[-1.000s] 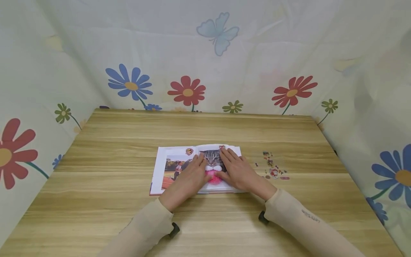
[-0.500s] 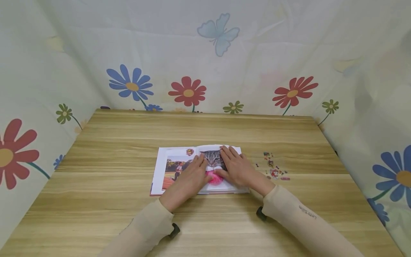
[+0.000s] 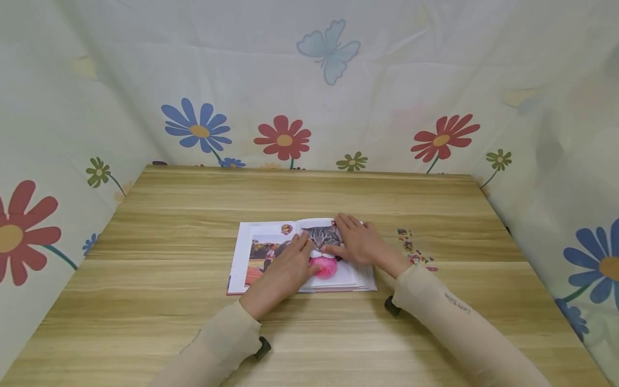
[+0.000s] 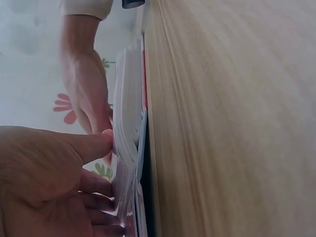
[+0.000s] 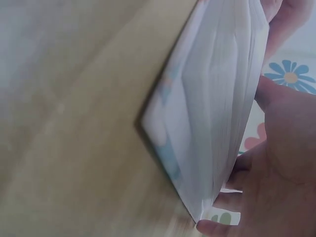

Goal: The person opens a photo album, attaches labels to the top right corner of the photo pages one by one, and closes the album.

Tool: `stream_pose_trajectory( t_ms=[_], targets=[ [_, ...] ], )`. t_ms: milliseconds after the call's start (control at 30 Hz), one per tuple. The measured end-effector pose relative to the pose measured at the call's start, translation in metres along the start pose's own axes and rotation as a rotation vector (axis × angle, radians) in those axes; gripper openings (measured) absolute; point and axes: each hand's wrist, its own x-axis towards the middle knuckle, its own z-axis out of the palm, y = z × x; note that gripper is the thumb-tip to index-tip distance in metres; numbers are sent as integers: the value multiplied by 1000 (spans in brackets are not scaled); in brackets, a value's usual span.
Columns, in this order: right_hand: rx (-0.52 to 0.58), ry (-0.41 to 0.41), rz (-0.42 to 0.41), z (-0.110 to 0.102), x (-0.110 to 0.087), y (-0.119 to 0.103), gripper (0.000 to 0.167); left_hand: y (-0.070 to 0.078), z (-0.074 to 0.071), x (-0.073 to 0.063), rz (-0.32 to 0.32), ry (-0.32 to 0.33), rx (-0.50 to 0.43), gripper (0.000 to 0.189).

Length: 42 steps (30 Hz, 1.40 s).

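A white-paged book with a red-edged cover (image 3: pixel 263 255) is laid open near the middle of the pale wooden table (image 3: pixel 309 333), well apart from the far edge. The bare left hand (image 3: pixel 285 263) is rested about the central fold, the bare right hand (image 3: pixel 364 244) on the right page; the fingers of both are extended, and nothing is grasped. Between them, a grey tabby-cat photograph (image 3: pixel 320 235) and a round pink shape (image 3: pixel 325 267) are seen in the head view only. In the left wrist view, the thick page stack is shown edge-on, touched by the left thumb; in the right wrist view, fanned page edges and a cover corner are shown, slightly blurred. Compared with half a second earlier, the right hand has been shifted slightly, and the pink shape is more fully exposed. Toward the table's right edge, small multicoloured stickers (image 3: pixel 408 246) are seen.
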Motion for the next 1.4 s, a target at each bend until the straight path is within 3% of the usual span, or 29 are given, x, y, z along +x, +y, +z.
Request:
stream_pose_trajectory(
  t_ms=[267,533,700,1000,1133,1400],
  targets=[
    [38,26,20,-1,8,4,94,-1,1,1,-19,-9,-8,71],
    [143,101,8,-2,8,12,74,1,-1,-1,-20,-9,-21,72],
    [210,179,-32,-3,-2,15,70,1,-1,-2,-10,-12,-25,71],
    [202,255,-158,-4,-26,-3,70,0,-1,-3,2,3,-17,70],
    [154,248,-172,0,-33,-11,71,0,-1,-2,2,-2,-13,69],
    [81,128,-121,9,-38,-16,73,-3,0,-2,20,20,-2,70]
  ],
)
